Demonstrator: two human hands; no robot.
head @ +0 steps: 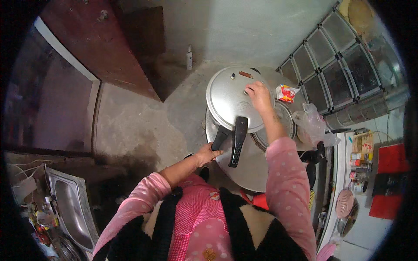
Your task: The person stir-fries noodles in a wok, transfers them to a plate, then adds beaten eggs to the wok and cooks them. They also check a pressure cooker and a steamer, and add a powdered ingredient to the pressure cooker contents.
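A silver pressure cooker lid [240, 101] sits over its pot on a round metal table [248, 181]. The lid's black handle [239, 140] stands at an angle to the pot's black handle [220, 137] beside it. My left hand [205, 155] is wrapped around the end of the pot's handle. Over the right half of the lid, my right hand [259, 94] pinches a small metal fitting [246, 92], partly hidden by the fingers. A small dark-topped valve [233, 76] and a brown strip [246, 75] show near the lid's far edge.
Under my right forearm lies a round metal-rimmed pan or lid [284, 120]. Beyond it are a red-and-white packet [287, 93] and a clear plastic bag [310, 125]. A counter [354, 235] with several jars runs along the right. A steel sink [73, 204] is at left.
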